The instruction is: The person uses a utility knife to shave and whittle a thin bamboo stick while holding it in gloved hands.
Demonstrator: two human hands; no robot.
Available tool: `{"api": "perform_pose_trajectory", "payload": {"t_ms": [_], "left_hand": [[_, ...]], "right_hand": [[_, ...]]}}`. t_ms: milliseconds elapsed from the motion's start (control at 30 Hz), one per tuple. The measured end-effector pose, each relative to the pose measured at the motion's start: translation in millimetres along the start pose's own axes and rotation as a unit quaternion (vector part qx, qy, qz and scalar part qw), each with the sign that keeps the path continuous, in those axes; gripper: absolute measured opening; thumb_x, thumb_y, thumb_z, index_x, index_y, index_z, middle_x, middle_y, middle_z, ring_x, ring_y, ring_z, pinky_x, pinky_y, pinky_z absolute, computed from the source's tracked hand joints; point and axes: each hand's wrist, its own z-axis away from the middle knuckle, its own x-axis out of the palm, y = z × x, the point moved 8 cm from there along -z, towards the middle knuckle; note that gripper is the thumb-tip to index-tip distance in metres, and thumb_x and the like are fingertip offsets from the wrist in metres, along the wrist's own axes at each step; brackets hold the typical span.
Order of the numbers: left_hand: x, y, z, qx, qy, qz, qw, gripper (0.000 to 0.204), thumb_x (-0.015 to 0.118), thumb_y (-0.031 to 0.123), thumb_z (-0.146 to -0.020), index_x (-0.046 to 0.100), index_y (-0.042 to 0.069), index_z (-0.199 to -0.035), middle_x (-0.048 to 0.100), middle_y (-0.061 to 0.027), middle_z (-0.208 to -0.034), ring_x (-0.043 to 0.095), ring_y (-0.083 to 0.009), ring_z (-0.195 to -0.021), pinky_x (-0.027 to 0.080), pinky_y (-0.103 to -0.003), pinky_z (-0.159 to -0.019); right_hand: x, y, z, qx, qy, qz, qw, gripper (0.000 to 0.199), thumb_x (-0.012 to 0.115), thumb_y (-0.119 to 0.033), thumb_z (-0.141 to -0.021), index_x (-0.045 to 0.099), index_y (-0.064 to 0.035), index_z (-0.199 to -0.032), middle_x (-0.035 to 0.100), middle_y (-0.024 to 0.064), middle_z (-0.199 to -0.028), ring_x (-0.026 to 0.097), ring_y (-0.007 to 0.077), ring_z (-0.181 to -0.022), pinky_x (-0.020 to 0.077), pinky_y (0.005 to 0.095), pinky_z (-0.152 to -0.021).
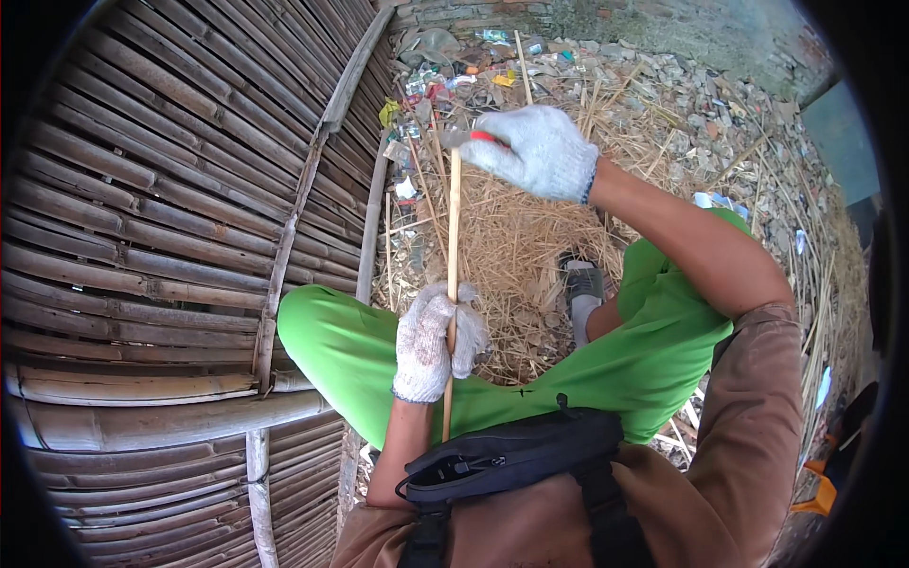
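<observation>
A long, pale bamboo strip (454, 210) stands lengthwise in front of me, its lower end reaching down to my waist. My left hand (428, 343), in a soiled white knit glove, is closed around its lower part. My right hand (538, 151), also gloved, is closed on a red-handled knife (490, 139) at the strip's far end. The knife's short grey blade pokes out left of the fingers and meets the tip of the strip. Most of the handle is hidden inside the right glove.
A wall of bamboo slats (161, 218) rises close on my left. Straw-like shavings (516, 256) cover the ground between my feet, with rubble and plastic litter (440, 90) beyond. A brick wall (653, 33) stands at the back. A black bag (521, 450) hangs at my waist.
</observation>
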Motion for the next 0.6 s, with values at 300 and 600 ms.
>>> {"api": "perform_pose_trajectory", "payload": {"t_ms": [300,600], "left_hand": [[4,13,4,0.026,-0.056,0.017,0.998,0.037,0.057,0.027,-0.112,0.061,-0.007,-0.126,0.065,-0.0114,-0.067,0.048,-0.0129,-0.039,0.036,-0.026,-0.037],[54,130,-7,0.246,-0.113,-0.582,0.767,0.028,0.068,0.014,-0.104,0.068,-0.002,-0.127,0.067,-0.0169,-0.078,0.070,-0.0251,-0.070,0.057,-0.039,-0.068]], "right_hand": [[-26,47,-23,0.150,0.013,0.046,0.988,0.066,0.043,-0.068,-0.107,0.075,-0.0095,-0.103,0.074,0.0199,-0.090,0.074,0.0417,-0.085,0.0580,0.0538,-0.078],[-79,-62,-14,-0.087,-0.106,0.064,0.989,0.063,0.067,-0.072,-0.093,0.073,-0.0096,-0.096,0.073,0.0178,-0.087,0.074,0.0399,-0.088,0.0578,0.0517,-0.080]]}}
